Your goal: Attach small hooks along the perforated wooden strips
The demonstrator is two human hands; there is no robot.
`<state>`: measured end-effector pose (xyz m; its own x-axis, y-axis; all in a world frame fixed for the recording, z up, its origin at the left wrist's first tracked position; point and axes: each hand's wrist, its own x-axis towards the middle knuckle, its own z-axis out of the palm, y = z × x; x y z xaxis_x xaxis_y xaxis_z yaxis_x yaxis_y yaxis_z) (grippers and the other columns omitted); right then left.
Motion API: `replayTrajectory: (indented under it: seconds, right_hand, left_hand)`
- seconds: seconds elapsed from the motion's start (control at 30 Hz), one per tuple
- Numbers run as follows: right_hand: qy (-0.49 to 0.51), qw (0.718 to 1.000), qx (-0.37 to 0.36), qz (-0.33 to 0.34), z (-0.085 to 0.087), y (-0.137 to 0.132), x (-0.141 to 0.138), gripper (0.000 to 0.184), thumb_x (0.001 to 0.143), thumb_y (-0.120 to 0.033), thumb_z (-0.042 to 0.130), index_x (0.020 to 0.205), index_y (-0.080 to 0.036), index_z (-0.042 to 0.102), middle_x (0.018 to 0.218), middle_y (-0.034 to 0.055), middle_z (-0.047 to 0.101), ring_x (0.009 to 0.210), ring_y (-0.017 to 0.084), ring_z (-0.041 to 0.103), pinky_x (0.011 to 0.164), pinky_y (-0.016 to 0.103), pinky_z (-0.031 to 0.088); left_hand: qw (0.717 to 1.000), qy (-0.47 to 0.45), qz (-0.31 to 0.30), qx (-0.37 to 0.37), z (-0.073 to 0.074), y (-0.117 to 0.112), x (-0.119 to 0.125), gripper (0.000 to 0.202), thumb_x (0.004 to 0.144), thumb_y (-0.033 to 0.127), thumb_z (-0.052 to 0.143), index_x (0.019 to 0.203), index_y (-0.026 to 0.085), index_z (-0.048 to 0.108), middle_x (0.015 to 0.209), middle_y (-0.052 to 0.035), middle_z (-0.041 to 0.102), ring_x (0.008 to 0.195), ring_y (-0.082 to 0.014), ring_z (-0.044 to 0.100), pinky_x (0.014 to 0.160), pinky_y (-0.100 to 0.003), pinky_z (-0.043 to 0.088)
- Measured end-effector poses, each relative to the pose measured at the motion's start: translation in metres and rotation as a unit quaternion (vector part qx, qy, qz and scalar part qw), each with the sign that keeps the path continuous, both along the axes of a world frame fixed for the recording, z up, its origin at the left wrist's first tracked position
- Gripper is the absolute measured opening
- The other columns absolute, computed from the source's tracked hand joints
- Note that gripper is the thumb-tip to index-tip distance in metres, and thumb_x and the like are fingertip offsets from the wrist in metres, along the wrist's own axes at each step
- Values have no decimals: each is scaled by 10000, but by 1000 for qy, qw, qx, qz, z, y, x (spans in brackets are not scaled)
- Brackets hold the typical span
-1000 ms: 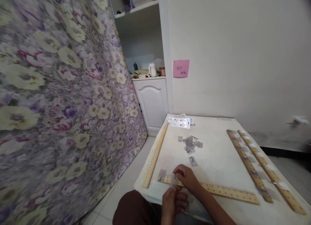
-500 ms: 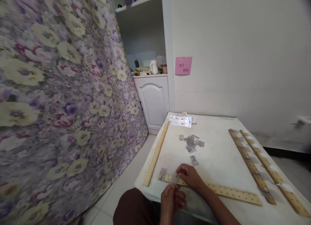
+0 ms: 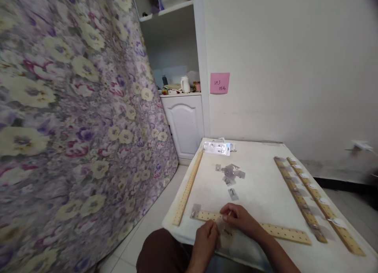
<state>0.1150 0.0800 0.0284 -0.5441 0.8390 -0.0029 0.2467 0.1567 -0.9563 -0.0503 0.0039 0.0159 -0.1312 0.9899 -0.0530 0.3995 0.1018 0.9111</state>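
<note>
My left hand (image 3: 206,239) is closed in a pinch on the edge of a clear adhesive hook (image 3: 226,231), a see-through square pad with a small metal hook. Close by on the right, my right hand (image 3: 240,220) has its fingers curled together at the pad's upper edge; whatever is between them is too small to make out. Both hands are over a pale wooden strip with rows of holes (image 3: 286,231), partly covered by them. Another clear hook pad (image 3: 195,211) sits on the strip's left end.
A second holed strip (image 3: 187,190) lies along the table's left edge. Several loose hook pads (image 3: 232,174) are piled mid-table, with one single pad (image 3: 232,193) nearer. Clear packaging (image 3: 217,148) lies at the back. Two wooden strips with pads (image 3: 301,198) and white discs (image 3: 321,201) lie right.
My right hand has moved right and slightly down, away from the left hand. The clear pad has tilted, and its metal hook now shows between my hands. The view has shifted slightly.
</note>
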Motion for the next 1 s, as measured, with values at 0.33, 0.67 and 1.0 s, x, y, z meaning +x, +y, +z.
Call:
replayTrajectory:
  seconds: [0.33, 0.67, 1.0]
  right_hand:
    - [58, 982, -159, 83, -11, -4, -14, 125, 698, -275, 579, 740, -174, 519, 500, -77, 492, 384, 70, 459, 381, 182, 365]
    - [94, 981, -168, -3, -35, 18, -37, 186, 689, -336, 558, 751, -193, 458, 454, -73, 539, 370, 103, 515, 393, 222, 431]
    - [-22, 999, 25, -43, -34, 24, -48, 43, 655, -179, 549, 697, -174, 543, 561, -46, 529, 532, 97, 489, 502, 204, 353]
  left_hand:
    - [994, -104, -2, -36, -7, 2, 0, 389, 829, 526, 401, 592, 219, 429, 398, 71, 421, 347, -94, 345, 391, -218, 246]
    - [968, -241, 46, -53, -26, -5, -2, 427, 766, 606, 468, 723, 184, 518, 405, 72, 503, 263, -35, 281, 334, -189, 115]
    - [939, -320, 98, -86, -37, -1, -6, 476, 653, 646, 576, 704, 177, 510, 482, 42, 593, 250, -22, 341, 292, -155, 118]
